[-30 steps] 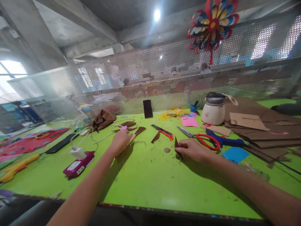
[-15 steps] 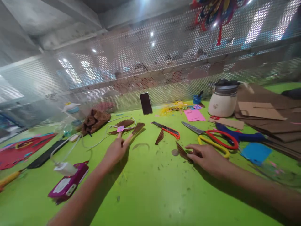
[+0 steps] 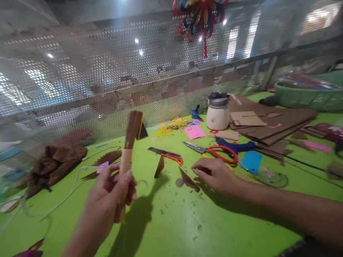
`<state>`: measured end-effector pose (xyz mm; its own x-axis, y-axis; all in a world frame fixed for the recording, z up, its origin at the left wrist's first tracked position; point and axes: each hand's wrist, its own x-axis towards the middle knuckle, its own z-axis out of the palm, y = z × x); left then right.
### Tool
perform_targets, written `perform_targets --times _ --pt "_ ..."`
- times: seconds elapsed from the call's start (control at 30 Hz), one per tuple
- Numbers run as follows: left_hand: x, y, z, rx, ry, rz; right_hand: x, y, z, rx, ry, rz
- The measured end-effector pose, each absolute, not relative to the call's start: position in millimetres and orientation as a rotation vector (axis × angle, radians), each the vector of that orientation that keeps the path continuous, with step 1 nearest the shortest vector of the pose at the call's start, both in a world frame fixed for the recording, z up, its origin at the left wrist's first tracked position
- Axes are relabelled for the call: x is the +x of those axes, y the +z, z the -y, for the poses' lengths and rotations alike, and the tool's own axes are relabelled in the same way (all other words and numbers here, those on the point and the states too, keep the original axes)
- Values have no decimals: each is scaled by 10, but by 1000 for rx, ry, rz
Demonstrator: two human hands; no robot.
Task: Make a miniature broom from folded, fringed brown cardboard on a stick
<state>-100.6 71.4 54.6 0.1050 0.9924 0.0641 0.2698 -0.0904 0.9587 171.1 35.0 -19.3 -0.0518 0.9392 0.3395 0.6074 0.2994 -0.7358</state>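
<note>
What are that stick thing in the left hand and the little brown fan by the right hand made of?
The stick in the left hand looks like pale wood or rolled paper, matte, with a brown wrapped top; blur leaves it open. The brown fan by the right hand looks like matte pleated paper, going by its sharp folds.

Bright overhead lamps glare through mesh; motion blur, warped edges, soft shadows.

Your left hand (image 3: 112, 192) is motion-blurred, hiding the tan stick's (image 3: 125, 167) lower part. Purple-pink item (image 3: 28, 252) cut off bottom-left. Shapes behind the perforated metal screen (image 3: 107, 89): can't tell.
</note>
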Motion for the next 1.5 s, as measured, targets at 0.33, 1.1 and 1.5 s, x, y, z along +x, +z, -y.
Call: perform_targets --times 0.33,1.1,1.5 --pt "-255 359 -475 1604 669 -1139 1658 -17 -306 -1063 1037 1423" --pt "395 219 -400 1194 814 -798 1982 75 -528 -921 1244 1298" --pt "402 61 -341 1040 690 -580 2206 90 -536 -847 1365 1459"
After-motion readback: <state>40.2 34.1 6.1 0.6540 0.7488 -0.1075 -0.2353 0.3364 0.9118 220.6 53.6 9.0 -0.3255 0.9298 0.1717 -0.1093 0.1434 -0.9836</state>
